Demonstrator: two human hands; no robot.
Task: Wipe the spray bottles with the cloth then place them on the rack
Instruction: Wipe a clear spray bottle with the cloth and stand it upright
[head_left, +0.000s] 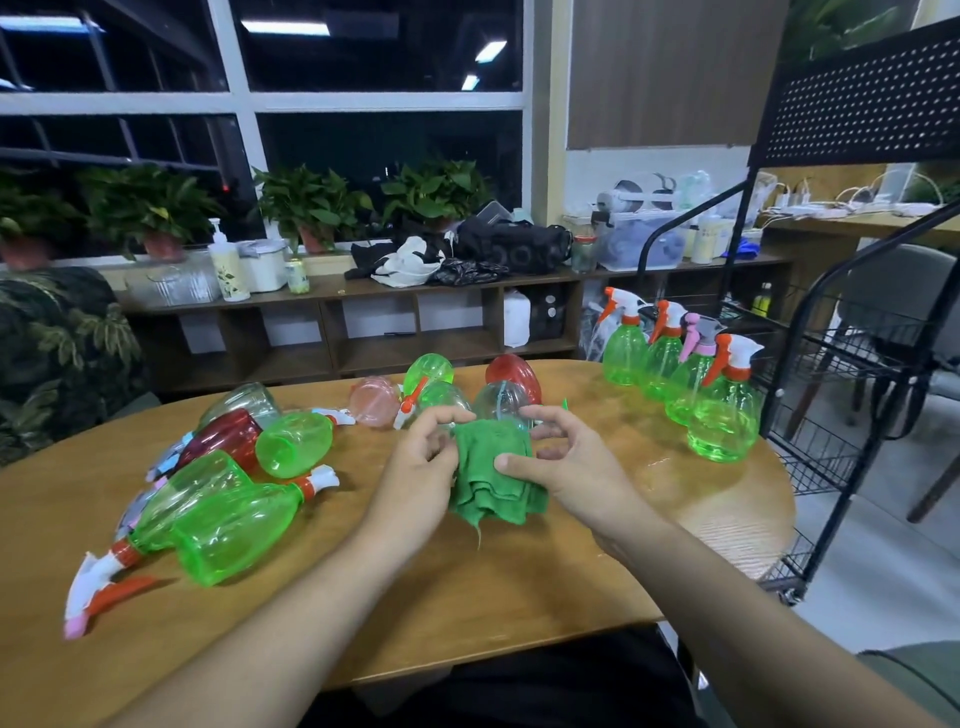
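Both hands met above the middle of the wooden desk (519, 582), with a bunched green cloth (493, 483) between them; the left hand (418, 462) had its fingers curled round the cloth's left edge; the right hand (563, 465) pinched the cloth from the other side, thumb pressed on the front folds and fingers curled behind. The cloth was so thickly gathered that it possibly wrapped something, though nothing inside it showed.

Just behind the cloth a clear bottle (498, 400) lay on its side, with a red bottle (511, 371) beyond it; to their left lay a pink bottle (371, 400) and a small green bottle (428, 370).

On the left part of the desk more bottles lay in a loose heap; nearest was a large green bottle (234, 530), touching another beside it whose orange-and-white trigger head (98, 577) pointed at the near edge; behind them lay a second green bottle (293, 441), a dark red bottle (223, 436) and a clear one (244, 401).

On the right part of the desk four upright green spray bottles (724, 421) stood close together in a row running away from the person; three had orange-and-white triggers, one a pink one. Just beside that row, off the desk's right edge, stood the black wire rack (852, 364).

Along the far wall ran a low wooden shelf (363, 332), with potted plants (311, 202) on the window ledge above it.
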